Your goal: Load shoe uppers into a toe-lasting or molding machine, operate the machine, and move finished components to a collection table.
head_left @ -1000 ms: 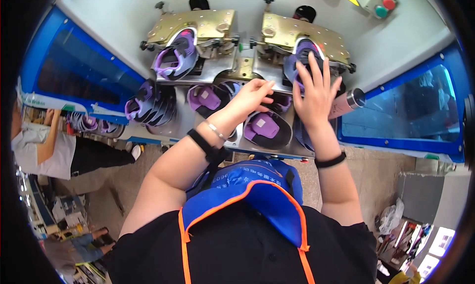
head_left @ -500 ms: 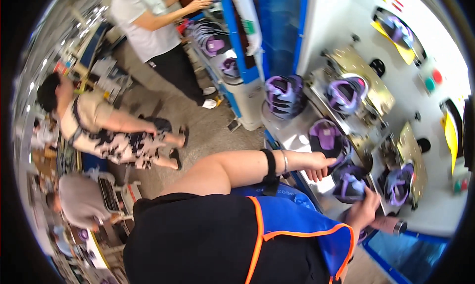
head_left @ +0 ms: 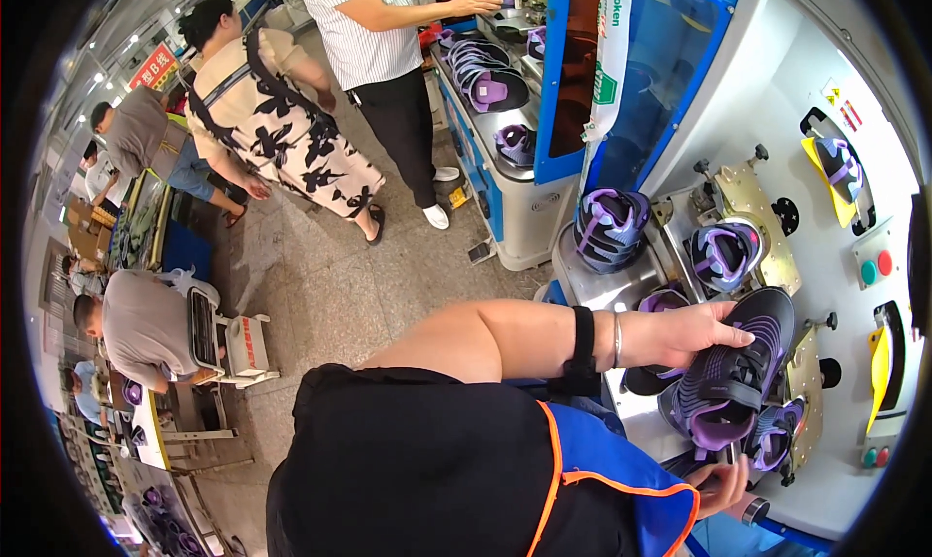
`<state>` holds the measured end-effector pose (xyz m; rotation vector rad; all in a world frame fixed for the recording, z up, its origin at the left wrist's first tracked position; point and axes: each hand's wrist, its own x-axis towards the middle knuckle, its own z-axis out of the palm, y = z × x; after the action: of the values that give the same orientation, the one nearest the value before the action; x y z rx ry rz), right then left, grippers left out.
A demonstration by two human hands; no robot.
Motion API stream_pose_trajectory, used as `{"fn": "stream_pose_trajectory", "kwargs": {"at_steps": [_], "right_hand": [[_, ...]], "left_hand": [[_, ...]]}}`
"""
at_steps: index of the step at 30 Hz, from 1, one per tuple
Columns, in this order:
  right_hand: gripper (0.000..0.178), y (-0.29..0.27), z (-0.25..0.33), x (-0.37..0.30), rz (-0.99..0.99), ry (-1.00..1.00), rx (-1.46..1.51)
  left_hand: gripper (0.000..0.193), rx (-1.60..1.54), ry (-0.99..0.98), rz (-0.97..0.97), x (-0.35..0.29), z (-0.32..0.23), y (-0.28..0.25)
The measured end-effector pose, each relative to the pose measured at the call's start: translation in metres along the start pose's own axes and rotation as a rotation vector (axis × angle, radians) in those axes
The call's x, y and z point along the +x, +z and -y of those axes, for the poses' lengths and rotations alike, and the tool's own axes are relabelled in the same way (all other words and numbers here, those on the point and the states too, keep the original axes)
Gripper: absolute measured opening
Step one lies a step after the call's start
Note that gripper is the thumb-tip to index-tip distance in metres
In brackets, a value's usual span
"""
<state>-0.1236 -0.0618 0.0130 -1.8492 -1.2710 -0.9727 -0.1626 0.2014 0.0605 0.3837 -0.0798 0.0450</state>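
Note:
A black and purple sneaker (head_left: 740, 368) is tilted in front of the machine, its toe up and its heel opening toward me. My left hand (head_left: 691, 336) is closed on its side near the toe, the thumb lying on the upper. Below the heel, my right hand (head_left: 718, 486) has loosely bent, parted fingers, and I see nothing held in them. Behind the held sneaker, another purple and black sneaker (head_left: 777, 436) sits at the lower machine station. One more shoe (head_left: 725, 256) sits at the upper station, and a partly hidden shoe (head_left: 665, 301) lies beneath my left wrist.
A dark purple shoe (head_left: 612, 229) stands on the metal ledge (head_left: 621, 290). The white machine panel carries yellow pieces (head_left: 879, 368) and red and green buttons (head_left: 883, 263). Across the aisle, a person in patterned clothing (head_left: 282, 149) stands near a person in a striped shirt (head_left: 364, 33).
My left hand has moved right and now grips a sneaker, which is turned upward. My right hand has come off the shoe it was touching and dropped lower. The view has shifted.

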Motion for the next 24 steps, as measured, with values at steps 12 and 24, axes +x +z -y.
{"fn": "stream_pose_trajectory", "kwargs": {"at_steps": [12,24], "right_hand": [[0.033,-0.061,-0.012,0.082,0.153,0.078,-0.185],[0.038,-0.098,-0.297,0.209,0.074,0.468,-0.514]], "left_hand": [[0.027,0.365,0.041,-0.317,0.004,-0.021,-0.002],[0.057,2.068,0.817,-0.422,-0.03,-0.02,-0.12]]}}
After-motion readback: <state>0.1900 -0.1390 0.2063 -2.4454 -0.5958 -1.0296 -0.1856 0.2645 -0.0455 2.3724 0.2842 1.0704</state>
